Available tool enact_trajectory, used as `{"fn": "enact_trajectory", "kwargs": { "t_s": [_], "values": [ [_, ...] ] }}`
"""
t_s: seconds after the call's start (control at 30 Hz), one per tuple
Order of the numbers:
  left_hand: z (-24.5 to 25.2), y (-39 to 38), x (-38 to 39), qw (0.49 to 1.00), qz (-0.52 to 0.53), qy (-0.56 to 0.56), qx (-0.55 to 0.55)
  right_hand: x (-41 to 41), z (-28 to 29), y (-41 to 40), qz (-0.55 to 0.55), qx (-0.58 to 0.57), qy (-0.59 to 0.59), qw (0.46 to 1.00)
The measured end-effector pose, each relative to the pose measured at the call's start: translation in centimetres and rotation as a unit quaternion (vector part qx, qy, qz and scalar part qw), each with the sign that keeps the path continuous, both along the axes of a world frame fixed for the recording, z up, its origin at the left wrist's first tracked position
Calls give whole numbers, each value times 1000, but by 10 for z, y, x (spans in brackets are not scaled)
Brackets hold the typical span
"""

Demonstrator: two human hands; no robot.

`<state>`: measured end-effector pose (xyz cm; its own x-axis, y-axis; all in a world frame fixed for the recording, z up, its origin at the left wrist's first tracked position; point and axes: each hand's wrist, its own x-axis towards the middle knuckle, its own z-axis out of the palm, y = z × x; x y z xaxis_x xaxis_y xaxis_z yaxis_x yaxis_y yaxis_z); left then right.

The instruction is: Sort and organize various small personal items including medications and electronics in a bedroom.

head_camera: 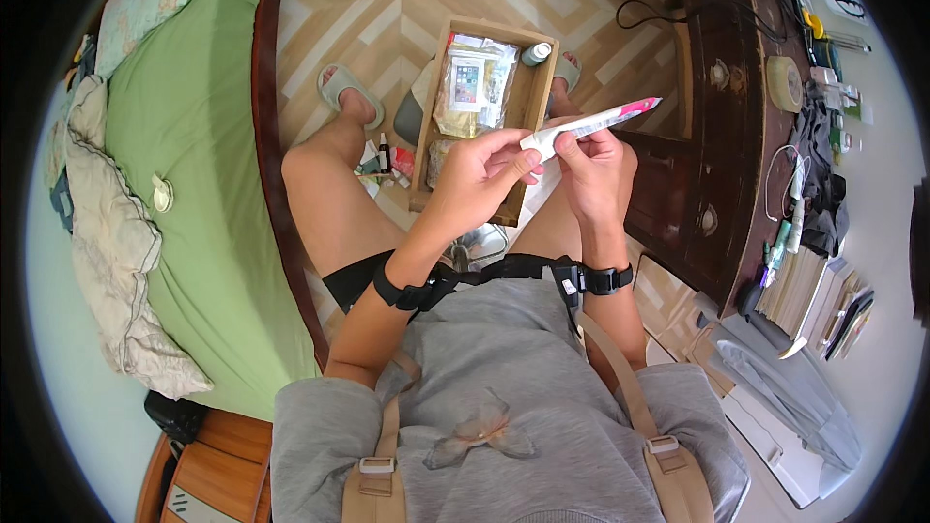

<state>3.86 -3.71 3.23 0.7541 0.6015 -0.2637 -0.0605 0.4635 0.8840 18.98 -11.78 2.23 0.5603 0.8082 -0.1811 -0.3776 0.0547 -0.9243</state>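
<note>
A slim white package with a pink end [617, 115] is held between my two hands, tilted up to the right. My left hand [476, 178] pinches its lower white end between thumb and fingers. My right hand [594, 171] grips it further along, thumb on the near side. Below them, a shallow wooden drawer [545, 91] rests between my legs. Inside lie a clear plastic bag [443, 120] with a smartphone picture [466, 84] showing and a small white-capped bottle [536, 54]. My left hand and forearm hide part of the drawer's near compartment.
A bed with a green sheet [211, 232] runs along the left. On the right stands a dark wooden desk [668, 189] bearing a tape roll [785, 84] and books [792, 290]. A dark bottle [383, 152] and small items sit on the floor beside the drawer.
</note>
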Motion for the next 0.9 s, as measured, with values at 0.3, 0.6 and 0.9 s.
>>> {"fn": "enact_trajectory", "kwargs": {
  "t_s": [0.3, 0.6, 0.9],
  "values": [
    [9, -11, 13, 888, 162, 120, 412, -30, 14, 17, -97, -61, -64, 991],
    [7, -6, 9, 878, 171, 41, 445, -22, 7, 15, -110, -84, -6, 990],
    [16, -5, 1, 908, 130, 81, 391, -15, 18, 8, -40, -55, -29, 997]
  ]
}}
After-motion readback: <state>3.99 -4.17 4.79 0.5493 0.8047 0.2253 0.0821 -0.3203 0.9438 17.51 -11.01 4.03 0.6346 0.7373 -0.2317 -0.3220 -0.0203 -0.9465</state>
